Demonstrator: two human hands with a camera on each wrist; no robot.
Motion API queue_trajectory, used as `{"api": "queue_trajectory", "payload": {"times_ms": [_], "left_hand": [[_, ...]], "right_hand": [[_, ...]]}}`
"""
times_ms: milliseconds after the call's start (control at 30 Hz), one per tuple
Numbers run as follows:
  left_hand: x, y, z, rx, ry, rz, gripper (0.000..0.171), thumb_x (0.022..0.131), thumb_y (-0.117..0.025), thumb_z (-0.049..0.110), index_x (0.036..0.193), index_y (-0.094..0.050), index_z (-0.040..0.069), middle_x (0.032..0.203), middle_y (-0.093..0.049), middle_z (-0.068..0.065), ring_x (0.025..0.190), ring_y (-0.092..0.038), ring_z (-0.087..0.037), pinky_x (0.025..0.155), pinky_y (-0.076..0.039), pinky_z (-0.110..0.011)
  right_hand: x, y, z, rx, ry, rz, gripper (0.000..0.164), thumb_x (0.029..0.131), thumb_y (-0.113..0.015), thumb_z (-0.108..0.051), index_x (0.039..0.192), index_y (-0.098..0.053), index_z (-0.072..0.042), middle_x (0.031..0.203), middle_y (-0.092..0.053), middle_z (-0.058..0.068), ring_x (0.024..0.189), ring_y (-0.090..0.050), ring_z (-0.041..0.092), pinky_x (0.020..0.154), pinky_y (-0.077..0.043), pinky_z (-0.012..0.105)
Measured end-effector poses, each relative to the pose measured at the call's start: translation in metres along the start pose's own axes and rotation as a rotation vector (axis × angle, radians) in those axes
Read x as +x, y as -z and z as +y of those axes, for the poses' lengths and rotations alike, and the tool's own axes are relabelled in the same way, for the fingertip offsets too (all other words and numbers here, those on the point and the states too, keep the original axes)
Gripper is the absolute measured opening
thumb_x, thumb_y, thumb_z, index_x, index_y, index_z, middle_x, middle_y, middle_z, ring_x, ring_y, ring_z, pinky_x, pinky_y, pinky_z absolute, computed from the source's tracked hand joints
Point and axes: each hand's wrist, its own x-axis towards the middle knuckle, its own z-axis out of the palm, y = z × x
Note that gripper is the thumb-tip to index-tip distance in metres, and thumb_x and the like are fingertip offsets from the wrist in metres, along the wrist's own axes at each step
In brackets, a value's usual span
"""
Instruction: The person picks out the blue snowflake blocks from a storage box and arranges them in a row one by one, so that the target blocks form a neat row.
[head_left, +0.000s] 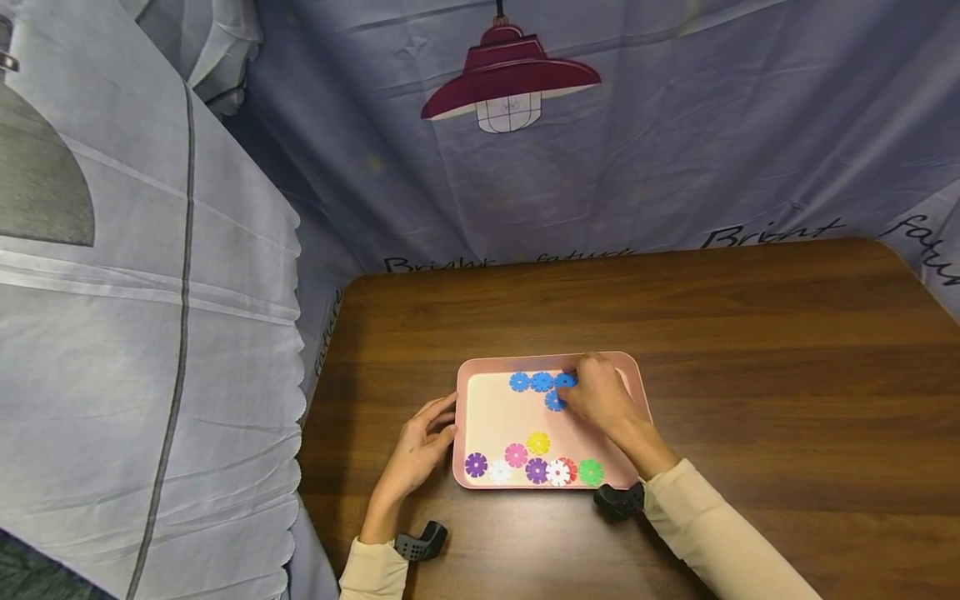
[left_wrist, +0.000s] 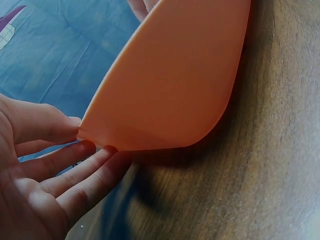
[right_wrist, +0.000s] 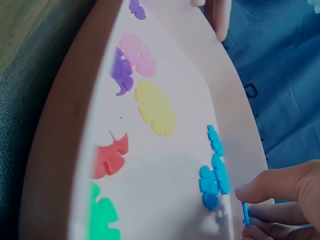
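Pink plastic tray [head_left: 474, 379], rounded-rectangle, smooth shallow rim, sits on your dark wood-grain table [head_left: 750, 350]. It holds flat, notched, flower-shaped plastic discs.

Your right hand [head_left: 600, 398] is over the tray's far right corner. In the right wrist view its fingertips [right_wrist: 257, 192] pinch one blue disc [right_wrist: 245, 214] on edge, just beside the far rim. That disc is right next to the other blue discs [head_left: 531, 382], which lie flat in a touching row along the far rim.

Count, head view: four blue discs in all, two partly hidden under your hand. Near rim cluster:
- one yellow disc [head_left: 537, 442]
- one pink disc [head_left: 516, 455]
- two purple discs [head_left: 476, 465]
- two white discs [head_left: 499, 472]
- one red disc [head_left: 569, 469], partly under a white one
- one green disc [head_left: 590, 472]

So about twelve discs, overlaps make the near row slightly uncertain.

Your left hand [head_left: 420, 450] is at the tray's left edge. In the left wrist view the fingers [left_wrist: 75, 167] lie straight and relaxed, tips touching the tray's corner, thumb against the rim; nothing is gripped.

Black wrist mounts [head_left: 420, 542] sit on both cream sleeves [head_left: 720, 533]. Wrinkled blue-grey printed cloth [head_left: 675, 125] with a maroon lamp picture [head_left: 510, 79] hangs behind the table.
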Motion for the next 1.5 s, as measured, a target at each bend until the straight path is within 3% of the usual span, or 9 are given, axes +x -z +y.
{"api": "queue_trajectory", "payload": {"times_ms": [200,367,467,733,1067,1233,1500], "left_hand": [[-0.001,-0.001,0.001,0.003,-0.009,0.0,0.047,0.094,-0.056,-0.007,0.14,-0.049,-0.005,0.137,-0.05,-0.023,0.119,-0.056,-0.038,0.085,-0.052,-0.022],[-0.002,-0.001,0.002,0.008,-0.013,0.002,0.047,0.094,-0.056,-0.006,0.14,-0.049,-0.005,0.136,-0.05,-0.024,0.119,-0.056,-0.039,0.083,-0.052,-0.021],[-0.002,-0.002,0.001,0.006,-0.004,0.001,0.047,0.094,-0.056,-0.007,0.14,-0.049,-0.005,0.137,-0.05,-0.023,0.119,-0.056,-0.038,0.086,-0.052,-0.021],[-0.003,-0.003,0.002,0.052,-0.023,0.012,0.047,0.093,-0.058,-0.007,0.139,-0.051,-0.005,0.135,-0.052,-0.022,0.117,-0.058,-0.037,0.093,-0.051,-0.037],[-0.004,-0.006,0.004,0.055,0.007,0.025,0.047,0.093,-0.057,-0.009,0.139,-0.05,-0.004,0.136,-0.052,-0.023,0.118,-0.057,-0.039,0.09,-0.051,-0.026],[-0.005,-0.005,0.004,0.025,0.013,0.012,0.047,0.093,-0.056,-0.008,0.14,-0.05,-0.004,0.135,-0.052,-0.022,0.12,-0.055,-0.039,0.084,-0.049,-0.018],[-0.006,-0.006,0.005,0.003,0.028,0.005,0.047,0.094,-0.056,-0.009,0.141,-0.05,-0.003,0.135,-0.053,-0.021,0.12,-0.055,-0.039,0.082,-0.05,-0.019]], "right_hand": [[-0.004,0.01,-0.003,0.002,0.051,0.042,0.027,0.075,-0.078,-0.006,0.098,-0.073,0.007,0.089,-0.063,0.018,0.068,-0.054,0.022,0.06,-0.048,0.035],[-0.006,0.021,-0.005,-0.025,0.063,0.094,0.027,0.074,-0.079,-0.011,0.098,-0.076,0.002,0.088,-0.066,0.016,0.075,-0.06,0.024,0.068,-0.05,0.04],[-0.007,0.027,-0.006,0.022,0.049,0.113,0.028,0.075,-0.079,-0.009,0.099,-0.075,0.004,0.091,-0.066,0.016,0.08,-0.062,0.027,0.072,-0.052,0.043],[-0.011,0.042,-0.005,0.099,0.037,0.129,0.027,0.077,-0.078,-0.006,0.1,-0.073,0.007,0.102,-0.064,0.022,0.086,-0.063,0.032,0.075,-0.055,0.044],[-0.016,0.068,0.0,0.102,0.022,0.18,0.028,0.081,-0.074,-0.007,0.105,-0.072,0.007,0.104,-0.064,0.022,0.093,-0.064,0.037,0.081,-0.053,0.048],[-0.019,0.078,0.007,0.095,0.044,0.218,0.027,0.079,-0.076,-0.005,0.104,-0.072,0.007,0.102,-0.064,0.023,0.089,-0.063,0.035,0.076,-0.054,0.047],[-0.022,0.092,0.019,0.089,0.014,0.245,0.03,0.081,-0.075,-0.008,0.107,-0.071,0.007,0.104,-0.063,0.023,0.089,-0.063,0.035,0.076,-0.054,0.046]]}}
